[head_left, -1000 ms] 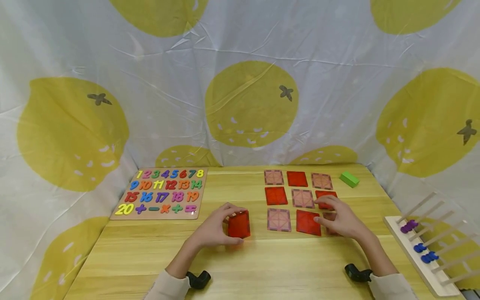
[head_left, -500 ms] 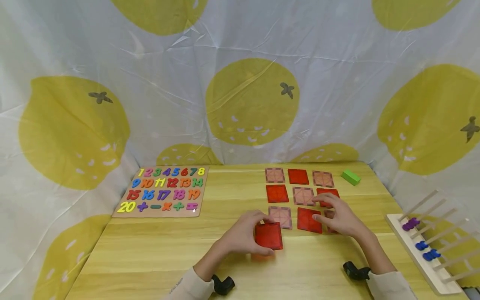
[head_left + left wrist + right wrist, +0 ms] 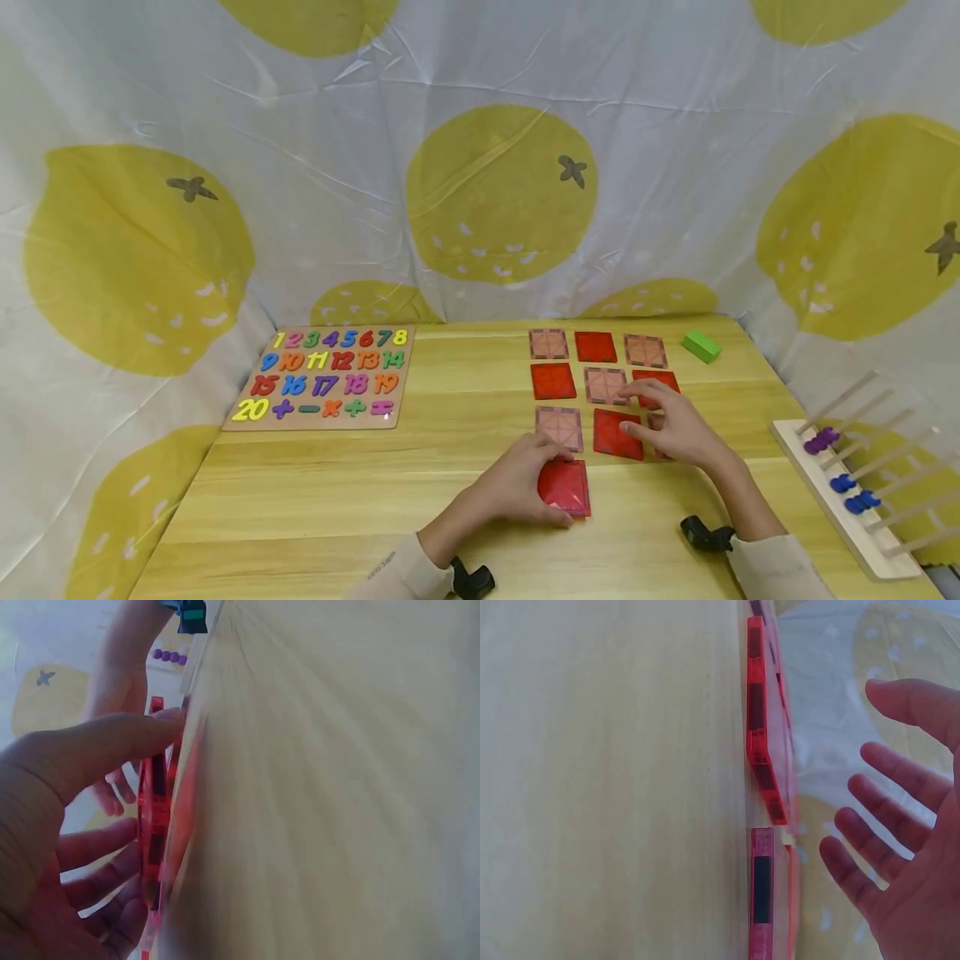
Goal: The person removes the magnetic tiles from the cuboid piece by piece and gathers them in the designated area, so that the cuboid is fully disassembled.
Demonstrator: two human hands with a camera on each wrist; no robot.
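Leftmost, at about ten o'clock on the bench (image 3: 315, 500), lies a wooden number board (image 3: 324, 377) with coloured numerals and signs, well apart from both hands. Toward the middle, the left hand (image 3: 517, 487) comes in from six o'clock and its grip is closed on a red square tile (image 3: 564, 487): the left wrist view shows the thumb (image 3: 112, 742) along one face and the fingers curled under the other, the tile lying at or just above the wood. That tile sits at six o'clock of a grid of tiles (image 3: 600, 383), three rows of alternating red and pale pink squares, and it is just below the pale pink tile (image 3: 558, 427) at the grid's near left corner. Further right, the right hand (image 3: 675, 429) rests over the grid's near right part with its grip released; the right wrist view shows its fingers (image 3: 885, 817) spread and straight, holding nothing, beside the edges of a red tile (image 3: 761, 727). At one o'clock of the grid is a green block (image 3: 702, 345), and at three o'clock, at the bench edge, a wooden peg rack (image 3: 840, 492) carries purple and blue beads. Judging from this, the main risk is the held tile landing skewed or nudging the pale pink tile out of line, since the two are close; if these tiles attract one another, an edge might snap across early. The open right hand might also shove the tiles under it.
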